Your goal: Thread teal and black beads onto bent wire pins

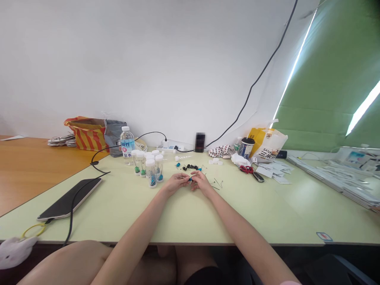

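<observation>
My left hand (177,183) and my right hand (202,183) meet above the pale green table (190,221), their fingertips pinching a small blue electronic component (190,179) with thin wire leads. Its exact shape is hidden by my fingers. Just beyond them lie scattered black components (190,167) and a small blue one (178,164). Several clear vials with white caps (151,173) stand to the left of my left hand, holding blue and green parts. Loose bent wire leads (218,183) lie to the right of my right hand.
A water bottle (127,144) and power strip (169,149) stand at the back. Red-handled scissors (246,170) lie near paper packets (273,172). A phone (69,198) lies at the left. A cable runs beside it, and a striped bag (87,134) sits on the wooden table.
</observation>
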Action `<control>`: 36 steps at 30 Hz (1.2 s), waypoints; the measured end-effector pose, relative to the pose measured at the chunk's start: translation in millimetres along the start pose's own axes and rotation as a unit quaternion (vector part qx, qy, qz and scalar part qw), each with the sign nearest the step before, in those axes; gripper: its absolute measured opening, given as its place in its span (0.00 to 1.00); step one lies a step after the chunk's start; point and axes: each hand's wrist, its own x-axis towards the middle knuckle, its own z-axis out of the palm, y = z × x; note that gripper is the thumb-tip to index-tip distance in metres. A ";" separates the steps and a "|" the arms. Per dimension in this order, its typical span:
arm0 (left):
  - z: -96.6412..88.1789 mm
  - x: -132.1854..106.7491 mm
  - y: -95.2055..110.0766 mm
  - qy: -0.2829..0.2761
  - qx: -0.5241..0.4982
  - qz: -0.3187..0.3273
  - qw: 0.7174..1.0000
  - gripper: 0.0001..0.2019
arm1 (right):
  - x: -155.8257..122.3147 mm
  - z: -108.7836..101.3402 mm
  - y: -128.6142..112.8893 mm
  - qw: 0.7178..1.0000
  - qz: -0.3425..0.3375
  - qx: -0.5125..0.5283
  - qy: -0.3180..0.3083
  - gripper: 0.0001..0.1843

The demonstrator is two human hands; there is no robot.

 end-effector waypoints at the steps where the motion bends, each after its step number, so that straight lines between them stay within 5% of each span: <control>1: -0.1 0.1 -0.3 0.002 -0.002 0.000 1.000 0.14 | -0.3 0.2 -0.3 1.000 0.000 0.000 0.000 0.13; 15: 1.2 -0.1 0.9 -0.008 0.003 0.003 1.000 0.12 | 7.8 -1.8 10.7 0.999 0.015 -0.030 -0.018 0.13; 22: 0.1 0.3 0.0 0.008 -0.013 0.000 1.000 0.12 | 5.0 0.7 6.9 0.999 0.000 -0.037 0.028 0.12; 28: 2.1 -0.7 2.0 0.002 -0.014 0.004 1.000 0.12 | 2.8 0.1 3.7 0.999 0.003 -0.034 -0.024 0.13; 36: -0.4 0.5 -0.3 0.017 -0.016 0.006 1.000 0.13 | 5.9 -0.1 9.4 0.999 0.008 -0.051 -0.017 0.15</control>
